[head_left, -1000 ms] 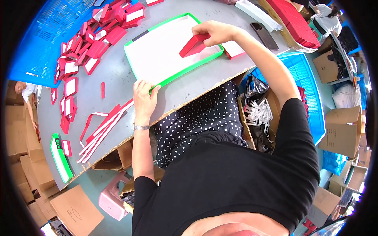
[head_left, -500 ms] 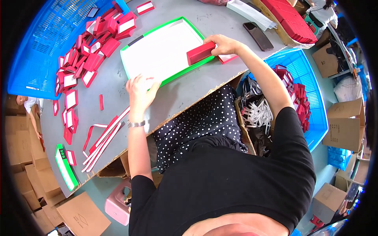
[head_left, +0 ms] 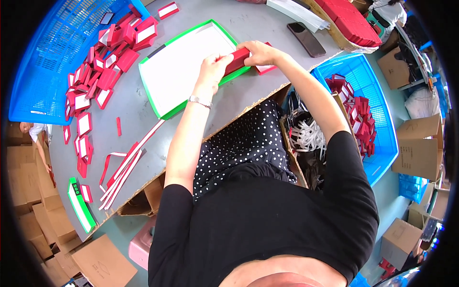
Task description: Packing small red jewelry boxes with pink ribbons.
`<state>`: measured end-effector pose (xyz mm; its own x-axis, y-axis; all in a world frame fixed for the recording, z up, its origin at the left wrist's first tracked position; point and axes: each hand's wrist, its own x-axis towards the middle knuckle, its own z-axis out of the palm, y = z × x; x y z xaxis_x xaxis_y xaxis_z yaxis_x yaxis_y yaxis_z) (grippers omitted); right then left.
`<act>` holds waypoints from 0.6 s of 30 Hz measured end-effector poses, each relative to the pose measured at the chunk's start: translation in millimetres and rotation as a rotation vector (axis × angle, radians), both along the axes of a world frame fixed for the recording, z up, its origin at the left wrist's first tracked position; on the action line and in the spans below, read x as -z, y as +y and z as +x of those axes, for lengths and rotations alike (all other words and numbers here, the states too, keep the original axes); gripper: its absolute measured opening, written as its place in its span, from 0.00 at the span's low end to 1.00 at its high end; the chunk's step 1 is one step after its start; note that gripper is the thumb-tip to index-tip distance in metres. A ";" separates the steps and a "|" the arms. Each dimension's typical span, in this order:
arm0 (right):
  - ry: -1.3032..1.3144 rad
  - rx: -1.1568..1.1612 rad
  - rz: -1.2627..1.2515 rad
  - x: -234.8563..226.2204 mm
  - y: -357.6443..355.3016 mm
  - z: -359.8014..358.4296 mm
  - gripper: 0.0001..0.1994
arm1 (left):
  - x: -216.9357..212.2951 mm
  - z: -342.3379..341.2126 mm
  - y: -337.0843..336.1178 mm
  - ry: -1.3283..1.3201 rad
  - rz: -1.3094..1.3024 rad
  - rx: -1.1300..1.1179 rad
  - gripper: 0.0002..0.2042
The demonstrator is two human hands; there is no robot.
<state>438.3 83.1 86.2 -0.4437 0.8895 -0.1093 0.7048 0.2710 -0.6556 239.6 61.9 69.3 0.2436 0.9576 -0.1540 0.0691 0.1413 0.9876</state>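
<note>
A black top (head_left: 263, 215) fills the near part, with a dotted skirt (head_left: 234, 143) beyond it. The left hand (head_left: 213, 71) and right hand (head_left: 260, 52) reach over the counter (head_left: 141, 138) and meet at the red box (head_left: 237, 60), which lies over the near right corner of the green-rimmed tray (head_left: 186, 67). The right hand has the box's right end between thumb and curled fingers. The left hand, a bracelet (head_left: 200, 101) at its wrist, has its fingers drawn in against the left end; whether they grip it or only touch it, I cannot tell. Nor can I tell if the box rests on the tray or is held just above it. The tray's floor is white. A white-faced box (head_left: 266, 70) lies partly under the right hand, just beside the tray.

Left of the skirt, red and white strips (head_left: 125, 173) lie in a loose bunch on the counter, near a short red strip (head_left: 119, 126). A green box (head_left: 81, 205) stands near the counter's left end. Right of the skirt, a carton holds white scraps (head_left: 306, 136), and past it a blue basket (head_left: 386, 143) holds red pieces (head_left: 361, 119).

Farther off, small red boxes (head_left: 107, 62) lie heaped by a blue crate (head_left: 40, 81). A phone (head_left: 306, 39) lies near the far right edge, by white lengths (head_left: 297, 14) and a red stack (head_left: 346, 21). Another person (head_left: 38, 136) shows at the left rim, and one more (head_left: 389, 14) at upper right.
</note>
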 end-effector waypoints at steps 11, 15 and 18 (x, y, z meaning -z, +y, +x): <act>-0.172 0.048 0.597 32.7 -83.8 42.5 0.15 | 12.5 -15.5 -3.8 -0.022 0.231 0.019 0.15; -0.173 0.145 0.737 47.1 -125.1 37.8 0.13 | 17.4 -33.5 -10.8 0.011 0.500 -0.115 0.16; 0.089 0.208 0.620 38.2 -147.6 33.1 0.11 | 17.1 -67.0 -24.9 0.462 0.816 -0.132 0.17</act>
